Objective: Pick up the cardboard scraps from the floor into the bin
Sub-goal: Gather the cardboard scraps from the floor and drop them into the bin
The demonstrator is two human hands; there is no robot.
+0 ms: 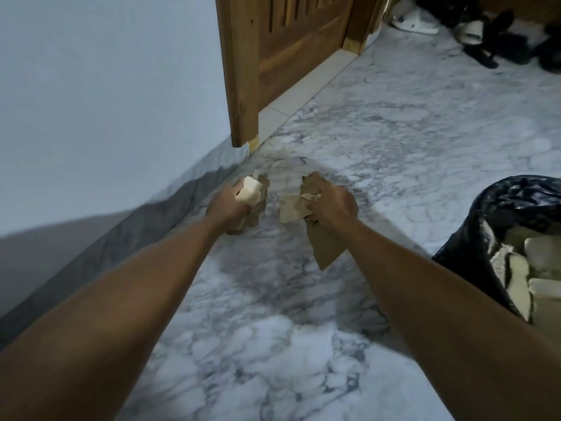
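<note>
Cardboard scraps [326, 249] fill both hands, above the marble floor [394, 141] in the middle of the scene. The left hand [226, 205] has its fingers curled round a bunch of pale and brown pieces [249, 191], which stick out at the far side of the fist and also below it. The right hand [332, 203] grips another bunch: a pale crumpled piece [288, 208] shows on its left side, a torn brown edge stands up at the far side of the knuckles, and a flat brown piece hangs down under the wrist toward the near side. The two hands are near each other but apart, with a strip of floor visible between them. Whether the lowest pieces touch the floor, I cannot tell.

The bin [473, 238] stands at the right edge, lined with a shiny black bag, and inside it lie more pale scraps [516, 268]. It is to the right of the right forearm.

On the left a pale wall [106, 86] runs down to a grey skirting. A wooden door [291, 50] stands at the far side, and dark shoes [501, 34] lie in the far right corner.
</note>
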